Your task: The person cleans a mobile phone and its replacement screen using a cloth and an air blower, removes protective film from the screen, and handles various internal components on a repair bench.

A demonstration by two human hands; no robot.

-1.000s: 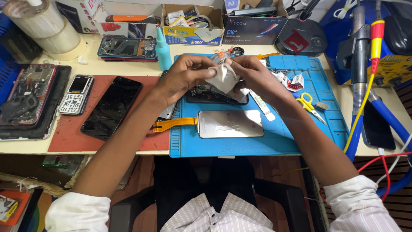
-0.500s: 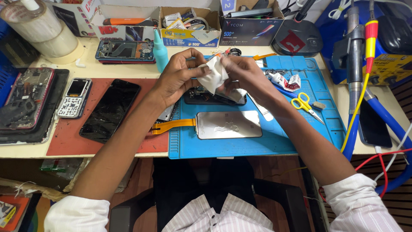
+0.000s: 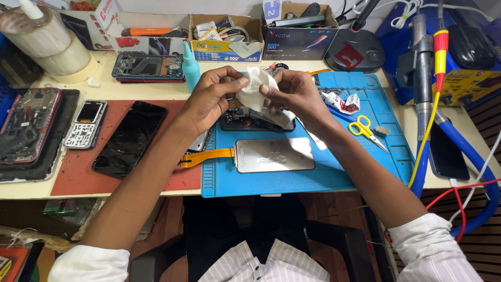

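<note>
Both hands hold a crumpled white wipe (image 3: 254, 89) above the blue work mat (image 3: 360, 156). My left hand (image 3: 211, 96) pinches its left edge, and my right hand (image 3: 295, 91) pinches its right side. Under the hands lies an opened phone body (image 3: 245, 120) with its insides showing. Nearer to me on the mat rests a silvery phone screen panel (image 3: 274, 155) with an orange flex cable (image 3: 206, 155) running left.
A black cracked phone (image 3: 130, 138) and a stripped phone frame (image 3: 86, 124) lie on the red mat. Yellow-handled scissors (image 3: 365, 130) sit at right. A teal bottle (image 3: 191, 65), cardboard boxes (image 3: 224, 34), tape rolls (image 3: 49, 44) and a soldering tool (image 3: 424, 68) line the back.
Both hands have lifted the white wipe slightly and turned it between the fingers; the wipe looks more bunched than before.
</note>
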